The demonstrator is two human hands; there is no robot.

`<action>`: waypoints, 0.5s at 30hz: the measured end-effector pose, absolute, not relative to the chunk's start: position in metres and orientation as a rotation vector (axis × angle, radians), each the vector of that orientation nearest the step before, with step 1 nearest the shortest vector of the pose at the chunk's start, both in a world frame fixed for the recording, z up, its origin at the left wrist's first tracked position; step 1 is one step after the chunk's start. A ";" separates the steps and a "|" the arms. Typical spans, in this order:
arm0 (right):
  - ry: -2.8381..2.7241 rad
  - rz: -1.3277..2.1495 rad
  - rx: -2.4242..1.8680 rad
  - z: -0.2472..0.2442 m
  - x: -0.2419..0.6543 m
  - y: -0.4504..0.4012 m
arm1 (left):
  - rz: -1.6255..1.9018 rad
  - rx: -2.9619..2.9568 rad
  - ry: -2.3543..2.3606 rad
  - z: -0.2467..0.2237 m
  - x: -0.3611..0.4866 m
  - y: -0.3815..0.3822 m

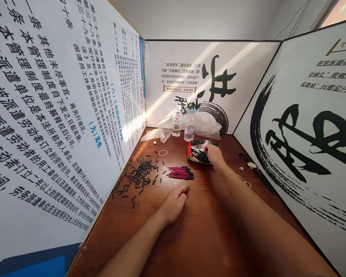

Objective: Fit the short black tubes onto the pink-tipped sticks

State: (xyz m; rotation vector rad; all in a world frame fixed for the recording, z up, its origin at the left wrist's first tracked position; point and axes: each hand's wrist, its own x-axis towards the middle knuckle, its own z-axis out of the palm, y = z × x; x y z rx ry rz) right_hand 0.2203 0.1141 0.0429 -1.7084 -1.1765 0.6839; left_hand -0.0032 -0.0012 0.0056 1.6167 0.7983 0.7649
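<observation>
My left hand [175, 204] is closed around a bunch of thin brownish sticks [187, 189], whose ends poke out past the thumb. Just beyond it lies a pile of slim pink-red sticks with black ends [180, 173], side by side on the table. My right hand [214, 156] reaches into an open box with a red side [189, 151], where many small black pieces [200, 155] lie. Its fingers are pinched together at the pieces; whatever they hold is too small to make out. Left of the pink-red sticks, short black tubes [141, 172] are scattered in a loose heap.
Two water bottles [189, 126] and clear plastic bags [210, 127] stand at the back. A wristwatch [252, 166] lies by the right panel [305, 134]. A pale ring [162, 153] lies beyond the pink-red sticks. Printed panels enclose the brown table [202, 238] on three sides.
</observation>
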 end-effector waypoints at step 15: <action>-1.951 0.185 -2.317 0.028 0.219 0.137 | 0.778 1.661 0.790 0.007 -0.002 -0.001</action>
